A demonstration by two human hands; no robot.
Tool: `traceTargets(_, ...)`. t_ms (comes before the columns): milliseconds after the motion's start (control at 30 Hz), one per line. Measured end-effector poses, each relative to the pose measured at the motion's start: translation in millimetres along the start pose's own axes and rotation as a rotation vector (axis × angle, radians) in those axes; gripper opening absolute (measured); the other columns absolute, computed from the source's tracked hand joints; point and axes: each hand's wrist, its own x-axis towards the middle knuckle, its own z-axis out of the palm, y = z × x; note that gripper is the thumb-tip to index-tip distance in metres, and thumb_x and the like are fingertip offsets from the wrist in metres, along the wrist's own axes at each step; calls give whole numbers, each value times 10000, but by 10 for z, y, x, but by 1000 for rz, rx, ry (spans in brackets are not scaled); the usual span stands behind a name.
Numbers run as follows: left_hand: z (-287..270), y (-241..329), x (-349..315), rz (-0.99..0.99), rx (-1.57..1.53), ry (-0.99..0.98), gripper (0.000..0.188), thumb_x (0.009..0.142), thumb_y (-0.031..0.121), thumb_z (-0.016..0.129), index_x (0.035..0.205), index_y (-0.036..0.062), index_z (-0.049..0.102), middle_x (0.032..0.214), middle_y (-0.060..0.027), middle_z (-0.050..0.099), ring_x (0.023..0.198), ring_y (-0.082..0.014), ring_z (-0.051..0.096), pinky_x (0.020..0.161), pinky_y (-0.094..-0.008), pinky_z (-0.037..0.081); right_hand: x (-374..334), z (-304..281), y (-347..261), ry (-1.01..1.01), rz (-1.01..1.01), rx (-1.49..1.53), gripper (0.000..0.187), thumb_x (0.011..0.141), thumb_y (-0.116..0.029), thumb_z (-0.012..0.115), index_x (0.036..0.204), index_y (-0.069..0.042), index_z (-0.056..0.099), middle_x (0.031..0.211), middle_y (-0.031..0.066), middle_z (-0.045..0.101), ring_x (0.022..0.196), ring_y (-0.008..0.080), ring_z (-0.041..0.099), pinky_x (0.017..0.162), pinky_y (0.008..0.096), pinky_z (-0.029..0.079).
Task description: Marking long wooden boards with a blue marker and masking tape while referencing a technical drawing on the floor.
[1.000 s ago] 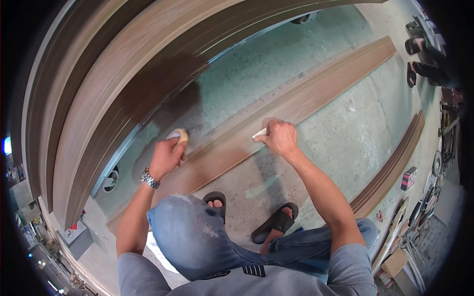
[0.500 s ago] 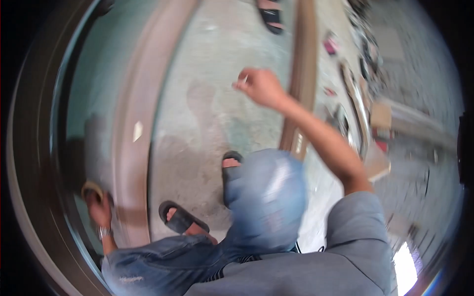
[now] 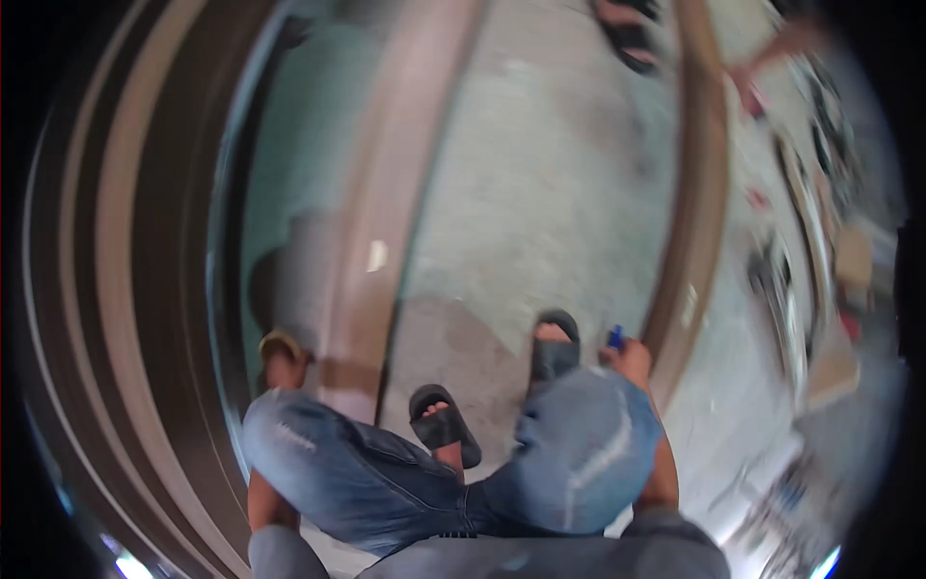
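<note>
My left hand, beyond my left knee, is closed on a tan ring that looks like a roll of tape. It is just left of a long brown board. Beside my right knee, my right hand is closed around a small blue object; blur hides its exact kind. That hand is close to a second long brown board. My knees in blue jeans partly hide both forearms.
More long brown pieces lie along the left. At the top are a co-worker's sandalled foot and, farther right, a co-worker's hand by a pink object. Tools and scraps lie blurred on the floor at right.
My right hand has come back from over the floor to beside my right knee, and the blue object now shows in it. The view has swung left. A co-worker's hand has appeared at top right.
</note>
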Motion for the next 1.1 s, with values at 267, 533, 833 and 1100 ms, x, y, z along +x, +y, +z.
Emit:
traceTargets(267,-323,654,-73,-144,-185,-38,527,736,294,805,1090,-35,595,1098,-270,626,1079,-463,573,944,-519,464,274,-734,-2890,-228,-851,1119,194,794,-32,768,938,-47,639,803,-15,591,695,81,524,632,243,416)
traceTargets(533,-448,876,-108,-267,-147,-17,556,732,236,817,1158,-19,566,1208,-228,578,1149,-415,550,980,-492,467,389,-196,-3981,-622,-941,986,195,841,-70,781,1006,-23,688,944,13,678,831,82,605,740,228,478)
traceTargets(833,-477,911,-87,-246,-128,-23,553,736,258,829,1152,-5,576,1175,-211,582,1129,-399,559,972,-482,464,473,163,-3976,-311,-1202,840,147,772,6,777,864,-2,664,812,50,670,744,112,612,664,269,491)
traceTargets(1100,-495,936,-73,-257,-165,-63,517,744,254,826,1115,-6,577,1137,-207,583,1093,-398,563,944,-486,460,472,108,-4005,-121,-1432,695,165,726,4,766,856,-15,666,742,74,635,679,196,601,638,295,486)
